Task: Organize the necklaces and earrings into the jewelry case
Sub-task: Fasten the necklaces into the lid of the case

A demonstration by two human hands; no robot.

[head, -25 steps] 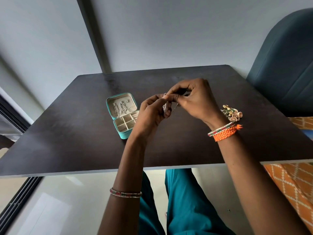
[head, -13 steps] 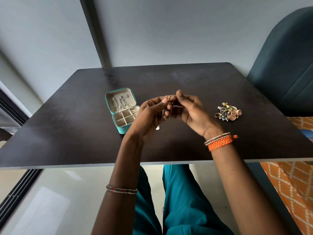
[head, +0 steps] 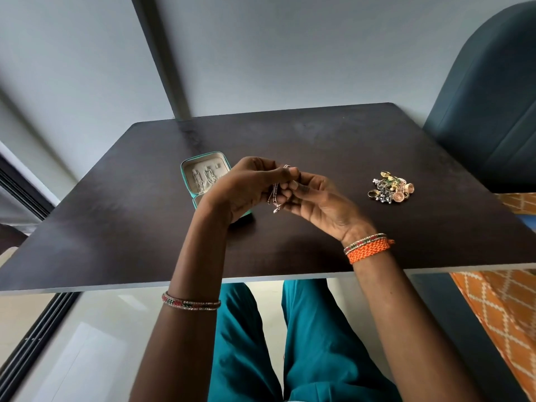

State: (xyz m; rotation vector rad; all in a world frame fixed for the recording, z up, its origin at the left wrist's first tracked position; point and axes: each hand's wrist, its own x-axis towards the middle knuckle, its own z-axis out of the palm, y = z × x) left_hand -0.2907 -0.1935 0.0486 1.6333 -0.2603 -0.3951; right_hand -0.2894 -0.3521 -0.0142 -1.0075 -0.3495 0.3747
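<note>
Dark table point(head: 319, 140), both hands raised, fingers point(head: 285, 177) pinching necklace point(head: 274, 195)

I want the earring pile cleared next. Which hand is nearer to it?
The right hand: the earring pile lies on the table just beyond it to the right. The left hand is farther off, over the case, both pinching a necklace.

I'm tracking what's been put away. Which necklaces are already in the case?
The silver chains hanging in the open lid of the teal jewelry case; the other necklace dangles above the table, pinched between left hand and right hand.
</note>
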